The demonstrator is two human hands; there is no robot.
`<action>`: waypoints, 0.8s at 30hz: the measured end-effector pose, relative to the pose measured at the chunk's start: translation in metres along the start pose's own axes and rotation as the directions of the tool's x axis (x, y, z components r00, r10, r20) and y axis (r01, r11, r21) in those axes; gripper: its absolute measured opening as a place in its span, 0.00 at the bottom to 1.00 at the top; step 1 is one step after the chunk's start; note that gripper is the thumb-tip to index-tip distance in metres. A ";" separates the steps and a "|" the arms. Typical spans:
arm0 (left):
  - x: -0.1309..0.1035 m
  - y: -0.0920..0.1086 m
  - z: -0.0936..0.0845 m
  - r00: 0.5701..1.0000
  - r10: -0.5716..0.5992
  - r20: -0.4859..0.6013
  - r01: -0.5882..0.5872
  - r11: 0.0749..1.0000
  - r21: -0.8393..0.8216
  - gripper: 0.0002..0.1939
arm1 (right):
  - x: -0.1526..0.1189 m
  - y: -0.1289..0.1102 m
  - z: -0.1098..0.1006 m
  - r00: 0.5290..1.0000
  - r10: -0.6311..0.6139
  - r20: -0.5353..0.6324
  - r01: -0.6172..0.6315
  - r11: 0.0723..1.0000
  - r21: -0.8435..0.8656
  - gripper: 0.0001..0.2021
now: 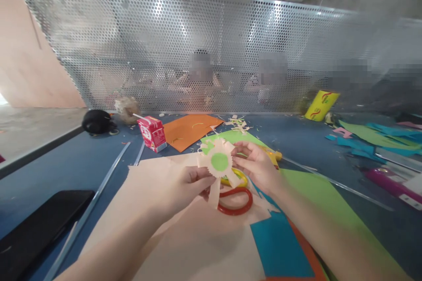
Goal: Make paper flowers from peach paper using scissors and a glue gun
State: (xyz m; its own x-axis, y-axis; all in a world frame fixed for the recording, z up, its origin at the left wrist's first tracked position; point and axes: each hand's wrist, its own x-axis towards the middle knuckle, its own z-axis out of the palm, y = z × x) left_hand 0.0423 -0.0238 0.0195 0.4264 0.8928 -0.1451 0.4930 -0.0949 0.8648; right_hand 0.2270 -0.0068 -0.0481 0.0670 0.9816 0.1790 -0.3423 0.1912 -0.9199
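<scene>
A paper flower [219,161], pale with a round green centre and strips hanging below it, is held up between both hands. My left hand [194,183] pinches its lower left side. On the right edge, the fingers of my right hand [252,160] are closed on the same flower. Directly beneath lie scissors [234,202] with one red and one yellow handle loop; their blades are hidden. Under my hands spreads a large pale paper sheet [158,237], with a blue paper piece [281,246] at its right.
A red drink carton [152,134] with a straw stands at the back left, beside orange paper [193,131]. A black phone [42,224] lies front left. Green paper [323,197], a purple object [392,184] and a yellow roll [321,106] are rightward. A perforated metal screen [158,52] bounds the table.
</scene>
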 end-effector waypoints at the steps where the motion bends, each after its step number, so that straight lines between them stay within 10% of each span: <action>1: 0.001 -0.003 0.002 1.000 0.003 0.021 -0.002 0.999 -0.045 0.14 | 0.001 -0.001 0.000 1.000 -0.024 -0.008 0.024 0.999 -0.025 0.14; 7: 0.011 -0.030 0.024 0.988 0.087 0.128 -0.006 0.849 -0.528 0.09 | -0.004 -0.008 0.003 0.966 -0.258 -0.026 0.244 0.939 -0.242 0.13; 16: 0.010 -0.049 0.047 0.990 0.138 -0.021 -0.137 0.929 -0.344 0.15 | -0.016 -0.017 0.000 0.960 -0.279 -0.012 0.272 0.945 -0.183 0.15; 24: -0.007 -0.036 0.047 0.790 0.591 0.162 -0.552 0.801 -0.232 0.08 | -0.004 -0.013 -0.014 0.982 -0.186 -0.039 0.178 0.974 -0.143 0.07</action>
State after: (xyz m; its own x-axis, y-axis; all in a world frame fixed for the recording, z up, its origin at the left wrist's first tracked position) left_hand 0.0578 -0.0472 -0.0333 0.7513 0.5777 0.3190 -0.0165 -0.4668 0.8842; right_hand 0.2438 -0.0132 -0.0420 0.1658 0.9283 0.3329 -0.1874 0.3610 -0.9135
